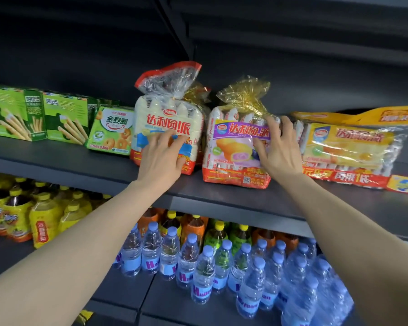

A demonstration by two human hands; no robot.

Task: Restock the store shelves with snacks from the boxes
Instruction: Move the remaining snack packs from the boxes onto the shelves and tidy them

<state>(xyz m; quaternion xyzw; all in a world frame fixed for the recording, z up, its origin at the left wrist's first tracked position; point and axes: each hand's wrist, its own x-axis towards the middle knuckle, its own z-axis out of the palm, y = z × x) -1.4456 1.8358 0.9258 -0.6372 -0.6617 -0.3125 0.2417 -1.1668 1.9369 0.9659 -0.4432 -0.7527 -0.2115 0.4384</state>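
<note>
Two soft crinkly plastic cake bags sit under my spread hands, left hand on the white-blue bag, right hand on the purple-labelled bag; likely light, crushable, best held by the sides.

We see two bare forearms with no sleeves reaching as far as the wrists. Our left hand and right hand wear no gloves, rings, watch or bracelet. The fingernails look short and unpainted.
</note>
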